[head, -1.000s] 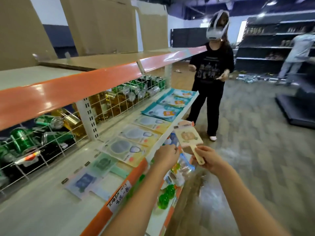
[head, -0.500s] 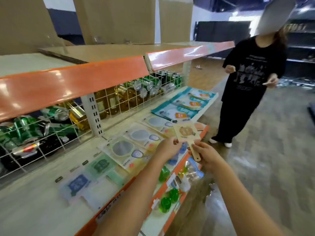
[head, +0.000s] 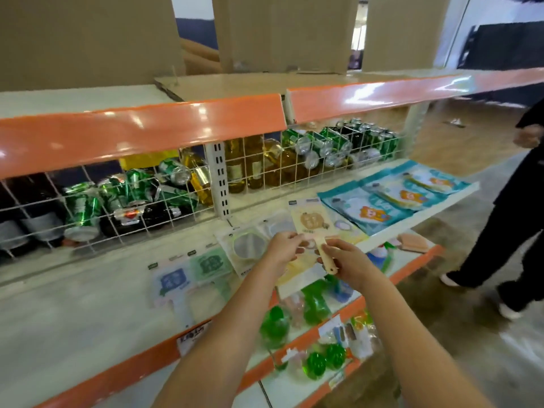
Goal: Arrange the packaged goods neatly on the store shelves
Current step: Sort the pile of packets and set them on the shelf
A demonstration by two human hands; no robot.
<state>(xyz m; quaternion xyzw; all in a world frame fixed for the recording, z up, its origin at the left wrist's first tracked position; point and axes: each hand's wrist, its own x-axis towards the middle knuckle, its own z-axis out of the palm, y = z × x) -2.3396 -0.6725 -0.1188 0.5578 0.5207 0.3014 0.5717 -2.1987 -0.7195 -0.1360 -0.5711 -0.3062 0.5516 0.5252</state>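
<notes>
Both hands hold one packaged fan [head: 314, 223] above the shelf [head: 88, 304]; left hand [head: 284, 248] pinches its card edge; right hand [head: 344, 260] grips the handle; flat packets [head: 206, 265] lie beneath.

A shop: tiered retail shelving with orange price-strip edges [head: 141, 134], a wire mesh divider [head: 123, 213] holding back green drink cans [head: 82, 210] and oil bottles [head: 253, 166], flat packaged goods [head: 379, 201] laid in rows, and dark shelving [head: 506, 42] beyond.

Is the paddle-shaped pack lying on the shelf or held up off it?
Held up. The left hand pinches the paddle-shaped pack's lower edge, the right hand grips its handle, above the shelf.
</notes>
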